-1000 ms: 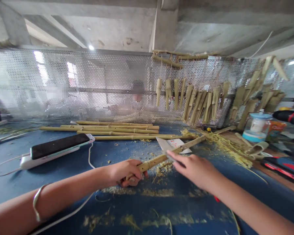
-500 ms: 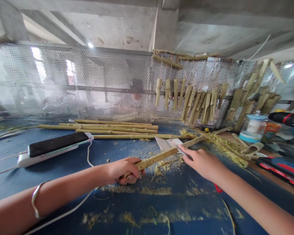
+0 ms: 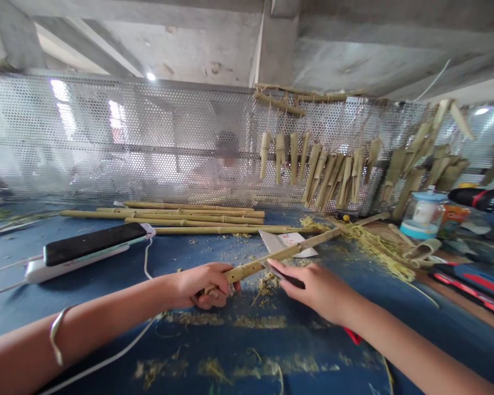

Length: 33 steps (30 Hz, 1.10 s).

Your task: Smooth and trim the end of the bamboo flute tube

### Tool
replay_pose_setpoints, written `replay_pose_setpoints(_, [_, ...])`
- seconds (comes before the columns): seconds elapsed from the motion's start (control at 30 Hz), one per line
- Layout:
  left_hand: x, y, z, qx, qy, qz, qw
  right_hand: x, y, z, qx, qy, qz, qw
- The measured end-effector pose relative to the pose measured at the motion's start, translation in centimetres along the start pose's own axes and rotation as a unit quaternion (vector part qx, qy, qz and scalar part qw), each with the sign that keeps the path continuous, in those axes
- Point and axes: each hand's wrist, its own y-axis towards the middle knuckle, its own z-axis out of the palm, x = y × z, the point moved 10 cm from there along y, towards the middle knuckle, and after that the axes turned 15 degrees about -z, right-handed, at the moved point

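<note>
My left hand [image 3: 214, 285] is closed around the near end of a bamboo tube [image 3: 286, 253] with small holes along it. The tube slants up and away to the right, over a folded paper card [image 3: 310, 252]. My right hand [image 3: 319, 288] grips a knife [image 3: 286, 274] with a dark handle, its blade resting against the tube a short way beyond my left hand. Pale shavings [image 3: 267, 285] lie on the blue tabletop beneath the tube.
Several bamboo tubes [image 3: 197, 221] lie at the back. A phone [image 3: 96, 242] on a white power strip stands left with cables. On the right are fibre shavings [image 3: 374, 249], a blue-lidded jar [image 3: 424, 214] and a drill [image 3: 483, 198]. Split bamboo pieces [image 3: 325, 175] hang from the mesh screen.
My right hand and the knife have slid along the tube toward my left hand, leftward and nearer to me. My left hand keeps its hold with little movement.
</note>
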Motion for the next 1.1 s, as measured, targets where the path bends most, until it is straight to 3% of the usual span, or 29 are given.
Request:
replay_pose_setpoints(0.07, [0.0, 0.0, 0.1, 0.011, -0.002, -0.003, 1.0, -1.2, -0.2, 0.0, 0.005, -0.039, 0.038, 0.999])
replay_pose_setpoints(0.17, [0.1, 0.1, 0.2, 0.017, -0.003, -0.01, 1.0, -5.2, -1.4, -0.5, 0.022, -0.13, 0.149, 0.98])
replay_pose_setpoints(0.23, [0.1, 0.0, 0.1, 0.011, -0.005, -0.014, 1.0, -6.3, -1.7, -0.6, 0.029, -0.157, 0.162, 0.974])
replay_pose_setpoints(0.43, [0.0, -0.1, 0.1, 0.014, -0.004, -0.016, 1.0, -4.9, -1.2, -0.7, 0.04, -0.21, 0.106, 0.971])
replay_pose_setpoints(0.67, [0.0, 0.1, 0.1, 0.029, -0.009, -0.015, 0.999, -8.1, -1.9, -0.3, 0.003, -0.086, 0.145, 0.986])
replay_pose_setpoints(0.9, [0.2, 0.2, 0.0, 0.018, 0.002, -0.02, 1.0, -4.1, -0.8, 0.1, -0.011, 0.004, 0.072, 0.997])
replay_pose_setpoints(1.1, [0.1, 0.1, 0.1, 0.012, 0.012, -0.015, 1.0, -4.6, -1.2, -0.5, -0.015, -0.065, 0.126, 0.99])
